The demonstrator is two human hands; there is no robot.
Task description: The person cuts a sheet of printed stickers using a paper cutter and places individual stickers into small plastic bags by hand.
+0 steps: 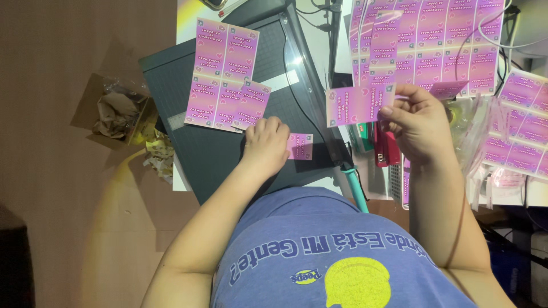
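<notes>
My left hand (pixel 266 142) rests knuckles-up on the dark paper trimmer (pixel 217 159), its fingers curled beside a small pink-purple card (pixel 300 146) lying on the trimmer bed. A partly cut sheet of the same pink cards (pixel 225 77) lies on the trimmer just beyond that hand. My right hand (pixel 419 122) is raised to the right of the trimmer and pinches a cut strip of two pink cards (pixel 358 105) between thumb and fingers.
Full uncut sheets of pink cards (pixel 434 40) lie at the back right, with more sheets (pixel 522 122) and clear plastic sleeves (pixel 474 131) at the far right. A cardboard box of crumpled paper (pixel 117 111) sits on the floor to the left. A teal-handled tool (pixel 357 185) lies near the table edge.
</notes>
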